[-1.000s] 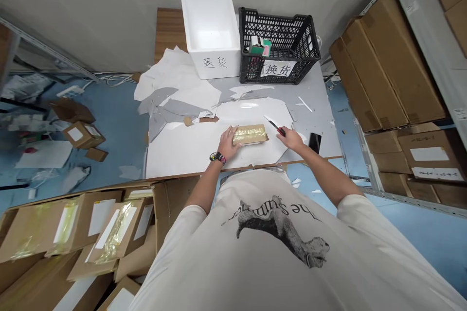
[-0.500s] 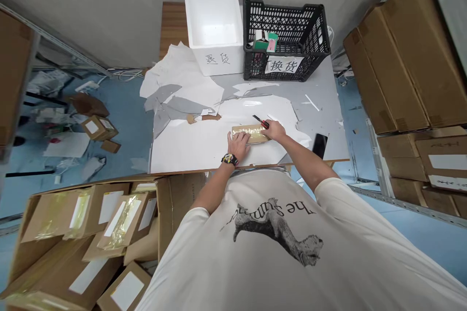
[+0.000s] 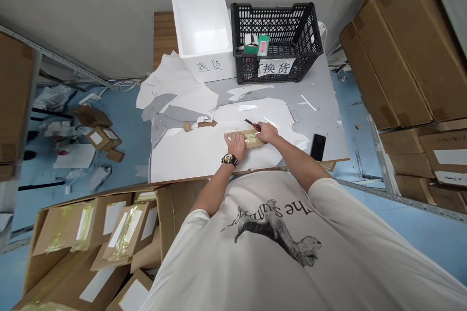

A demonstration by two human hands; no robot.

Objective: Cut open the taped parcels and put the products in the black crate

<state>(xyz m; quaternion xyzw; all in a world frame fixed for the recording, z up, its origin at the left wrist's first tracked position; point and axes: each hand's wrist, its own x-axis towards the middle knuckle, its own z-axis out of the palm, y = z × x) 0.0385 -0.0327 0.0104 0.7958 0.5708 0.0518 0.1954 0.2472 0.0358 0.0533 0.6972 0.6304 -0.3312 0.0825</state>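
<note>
A small brown cardboard box [image 3: 252, 140] with shiny clear tape on it lies on the white-covered table, close to my body. My left hand [image 3: 237, 145], with a watch at the wrist, rests on the left part of the box and holds it. At the box's right end, my right hand [image 3: 267, 132] is closed round a red and black utility knife [image 3: 257, 127]. The knife's dark tip points up and left, above the box. The fingers of my right hand also meet the box's right end.
Behind stand a white foam box [image 3: 213, 65] and a black crate [image 3: 279, 52] with small packages inside. A phone [image 3: 318, 147] lies at the table's right. A big carton [image 3: 166, 218] of parcels stands at the lower left; stacked boxes [image 3: 397, 53] are on the right.
The small box has shifted slightly left and turned a little, with my left hand on it. My right hand and the knife have also moved slightly left. The camera view has shifted.
</note>
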